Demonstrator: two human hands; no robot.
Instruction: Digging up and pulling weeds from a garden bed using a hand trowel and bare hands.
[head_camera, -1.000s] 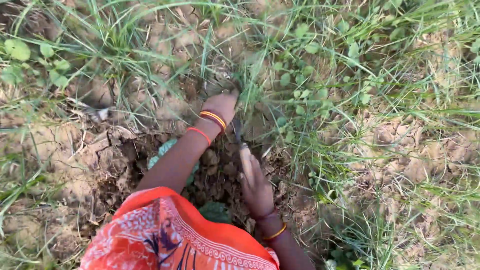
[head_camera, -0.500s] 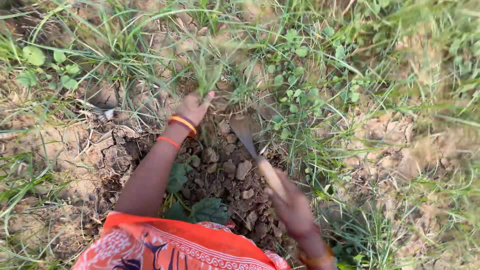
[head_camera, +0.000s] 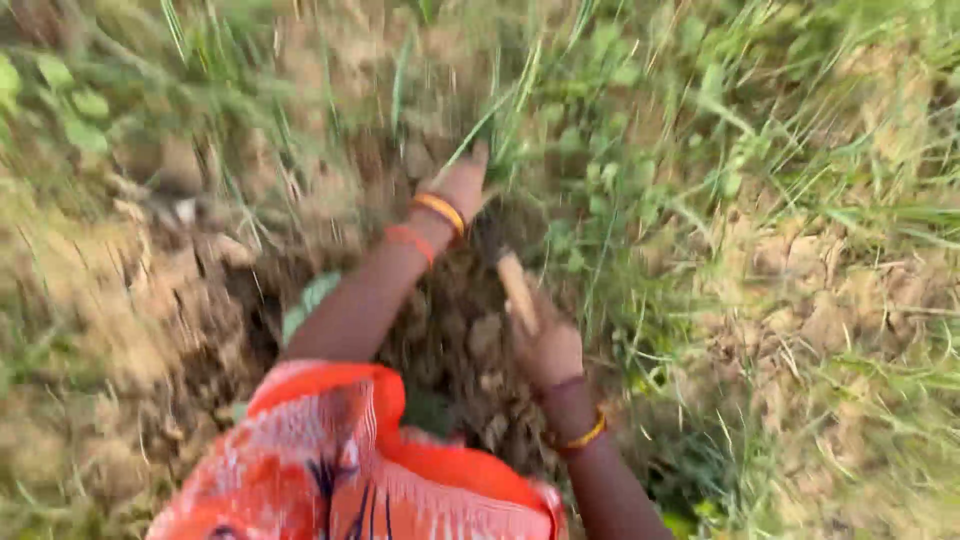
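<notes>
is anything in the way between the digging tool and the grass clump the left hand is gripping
Nothing visible blocks it. The right hand holds the wooden-handled tool with its blade end at the soil just below the grass clump that the left hand grips; the frame is blurred.

Both arms reach forward and down from under an orange patterned sleeve (head_camera: 330, 450). The left arm runs straight out ahead of the sleeve, two bangles on the wrist, one orange and one yellow. The left hand (head_camera: 460, 185) is at the far end of it, fingers curled closed, though blur hides the grip itself. The right arm comes up beside the sleeve, bent shorter, a yellow bangle and a dark one at its wrist. The right hand (head_camera: 548, 350) is a closed fist, nearer the sleeve than the left hand is.
</notes>
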